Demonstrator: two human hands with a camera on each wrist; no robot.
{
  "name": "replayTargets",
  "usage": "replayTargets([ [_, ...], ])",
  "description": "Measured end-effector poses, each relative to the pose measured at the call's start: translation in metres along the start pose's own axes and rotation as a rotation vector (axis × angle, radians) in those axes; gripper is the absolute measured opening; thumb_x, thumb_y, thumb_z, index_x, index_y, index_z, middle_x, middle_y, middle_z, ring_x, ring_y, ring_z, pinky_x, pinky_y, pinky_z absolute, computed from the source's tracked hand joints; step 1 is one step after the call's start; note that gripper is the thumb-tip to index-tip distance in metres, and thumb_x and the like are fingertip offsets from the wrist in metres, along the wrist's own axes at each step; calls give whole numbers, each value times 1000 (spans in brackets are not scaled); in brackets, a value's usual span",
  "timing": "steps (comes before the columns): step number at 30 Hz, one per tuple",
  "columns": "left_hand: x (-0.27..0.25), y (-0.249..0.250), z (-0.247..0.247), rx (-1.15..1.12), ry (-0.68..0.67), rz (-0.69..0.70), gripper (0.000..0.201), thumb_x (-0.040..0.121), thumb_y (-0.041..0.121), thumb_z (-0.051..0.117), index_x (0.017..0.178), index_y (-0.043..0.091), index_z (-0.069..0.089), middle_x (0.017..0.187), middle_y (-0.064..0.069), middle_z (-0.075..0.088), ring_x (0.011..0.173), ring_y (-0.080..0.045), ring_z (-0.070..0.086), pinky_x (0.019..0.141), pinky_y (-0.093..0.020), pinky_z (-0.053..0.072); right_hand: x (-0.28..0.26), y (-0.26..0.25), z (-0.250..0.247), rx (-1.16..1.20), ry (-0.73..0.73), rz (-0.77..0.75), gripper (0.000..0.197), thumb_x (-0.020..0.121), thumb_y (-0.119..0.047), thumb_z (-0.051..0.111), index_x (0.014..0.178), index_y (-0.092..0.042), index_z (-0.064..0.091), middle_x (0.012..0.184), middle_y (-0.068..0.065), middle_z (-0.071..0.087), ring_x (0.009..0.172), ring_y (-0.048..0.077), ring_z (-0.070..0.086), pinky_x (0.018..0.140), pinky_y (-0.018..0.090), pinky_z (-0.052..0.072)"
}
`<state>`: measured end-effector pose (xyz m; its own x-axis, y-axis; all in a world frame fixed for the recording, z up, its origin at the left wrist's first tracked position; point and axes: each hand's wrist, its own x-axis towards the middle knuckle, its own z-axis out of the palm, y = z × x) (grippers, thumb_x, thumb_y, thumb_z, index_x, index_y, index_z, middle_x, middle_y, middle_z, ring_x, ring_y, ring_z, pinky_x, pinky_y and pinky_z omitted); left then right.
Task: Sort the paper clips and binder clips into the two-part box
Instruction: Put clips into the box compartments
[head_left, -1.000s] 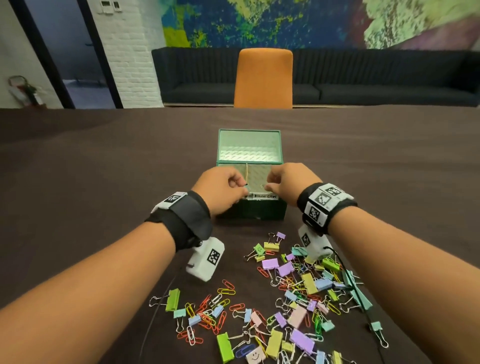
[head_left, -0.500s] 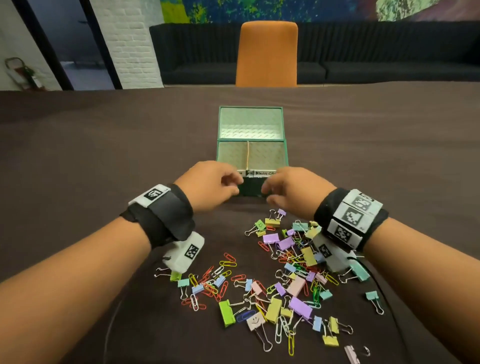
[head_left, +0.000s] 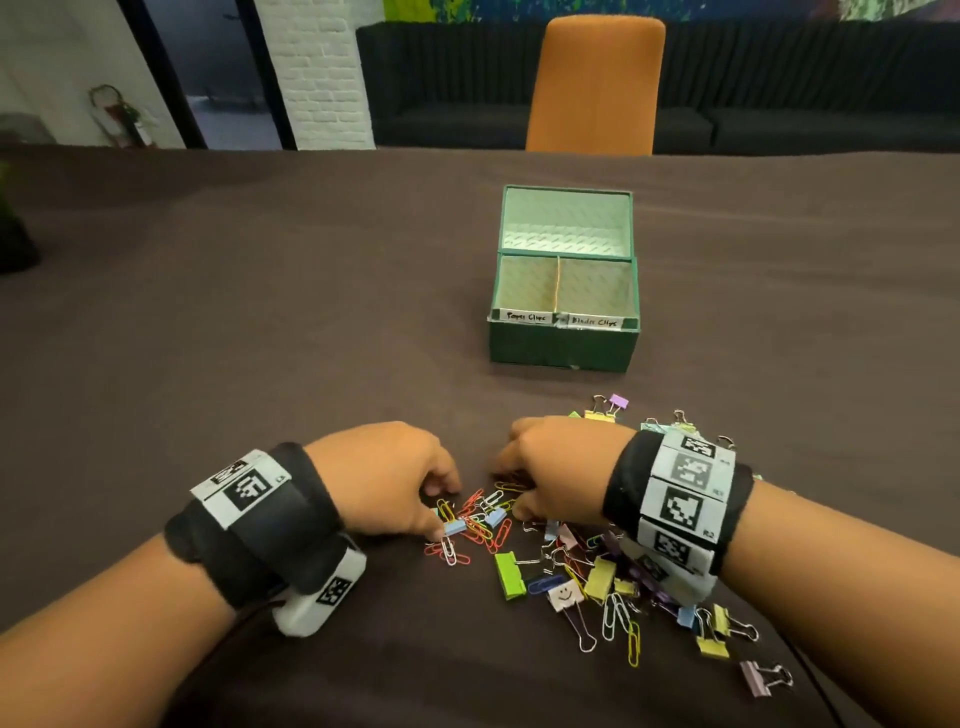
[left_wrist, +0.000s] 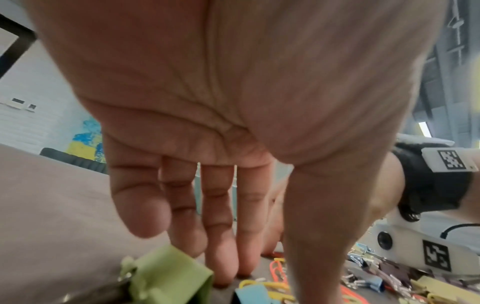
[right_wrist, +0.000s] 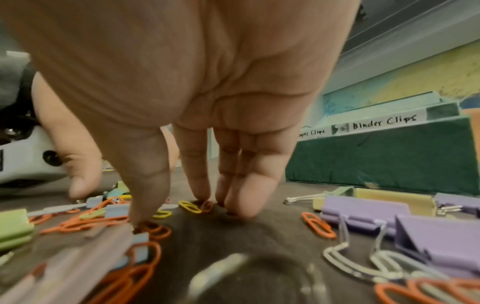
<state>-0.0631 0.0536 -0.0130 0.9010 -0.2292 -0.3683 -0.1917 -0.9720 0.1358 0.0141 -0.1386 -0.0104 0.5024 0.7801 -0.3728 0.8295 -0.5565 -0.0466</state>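
1. A green box is sitting on the dark brown table with its lid standing open at the back.
2. A thin divider is splitting the box into two parts; the left part is bearing a label reading "Paper Clips" and the right part "Binder Clips". Nothing is showing inside either part.
3. A loose pile of coloured paper clips and binder clips is lying on the table on the near side of the box, apart from it.
4. The left hand is reaching down at the left edge of the pile, fingers pointing at the table, their tips touching or nearly touching it beside a light blue binder clip.
5. In the left wrist view the left hand's fingers are hanging nearly straight and holding nothing, with a green binder clip lying close to the camera.
6. The right hand is reaching into the pile just beside the left hand, the two hands close but not touching.
7. In the right wrist view its fingertips are resting on the table by a yellow paper clip, and its thumb is pressing among orange paper clips; nothing is being gripped.
8. Purple binder clips are lying to the right of that hand, in front of the box.
9. An orange chair is standing at the far side of the table.
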Motion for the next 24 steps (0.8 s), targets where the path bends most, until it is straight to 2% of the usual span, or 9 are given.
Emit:
replayTargets([
  [2, -3, -3, 1, -22, 14, -15, 40, 79, 51, 72, 115, 36, 65, 98, 17, 61, 90, -4, 58, 84, -32, 51, -1, -1, 0, 9, -2, -8, 44, 91, -41, 62, 134, -33, 55, 118, 0, 50, 106, 24, 56, 81, 37, 51],
  [5, -2, -2, 5, -38, 38, -18, 25, 80, 46, 72, 102, 35, 68, 91, 16, 61, 85, -3, 57, 80, -30, 51, -1, -2, 1, 50, 11, -26, 37, 88, -36, 65, 125, -37, 62, 116, -3, 56, 105, 20, 57, 80, 33, 50],
  [8, 1, 5, 6, -31, 52, -14, 16, 81, 42, 69, 94, 32, 68, 86, 15, 62, 82, -4, 56, 74, -27, 48, 1, -5, 2, 64, 13, -58, 28, 85, -32, 66, 113, -36, 69, 107, -7, 64, 99, 19, 62, 81, 35, 54],
  [11, 4, 13, 7, -14, 68, 4, 7, 83, 33, 65, 87, 28, 67, 84, 12, 65, 78, -6, 57, 69, -26, 47, 0, -7, 2, 73, 15, -56, 18, 87, -27, 64, 104, -31, 69, 97, -8, 66, 90, 17, 62, 77, 31, 52],
  [15, 1, 12, 7, -32, 75, 8, 7, 82, 28, 59, 83, 24, 65, 80, 10, 65, 74, -7, 58, 68, -28, 51, -3, -8, 2, 85, 21, -29, 10, 87, -23, 61, 95, -28, 64, 86, -12, 60, 80, 15, 55, 67, 23, 40],
  [17, -2, 8, 5, -60, 95, -2, 6, 80, 27, 59, 81, 23, 64, 77, 9, 64, 72, -8, 57, 66, -28, 51, -2, -7, 3, 83, 12, -8, 9, 83, -22, 61, 90, -29, 60, 86, -9, 60, 82, 19, 58, 69, 26, 46],
  [20, -1, 0, 1, -84, 172, -90, 5, 80, 24, 57, 78, 22, 62, 70, 10, 61, 71, -10, 57, 65, -26, 48, -2, -5, 2, 83, 3, 9, 11, 80, -20, 59, 87, -29, 58, 87, -7, 62, 83, 21, 60, 72, 30, 52],
  [22, 1, -5, -3, -83, 230, -169, 4, 82, 25, 58, 79, 24, 60, 73, 12, 60, 76, -13, 58, 68, -26, 48, -3, -4, 2, 87, 15, 8, 12, 82, -19, 58, 91, -28, 61, 88, -7, 62, 82, 20, 58, 70, 27, 49],
  [24, 4, -7, -4, -87, 252, -202, 5, 83, 31, 64, 86, 29, 60, 83, 13, 63, 83, -13, 58, 72, -27, 47, -4, -4, 2, 88, 33, 1, 14, 84, -19, 58, 94, -26, 63, 86, -8, 60, 80, 18, 56, 67, 25, 44],
])
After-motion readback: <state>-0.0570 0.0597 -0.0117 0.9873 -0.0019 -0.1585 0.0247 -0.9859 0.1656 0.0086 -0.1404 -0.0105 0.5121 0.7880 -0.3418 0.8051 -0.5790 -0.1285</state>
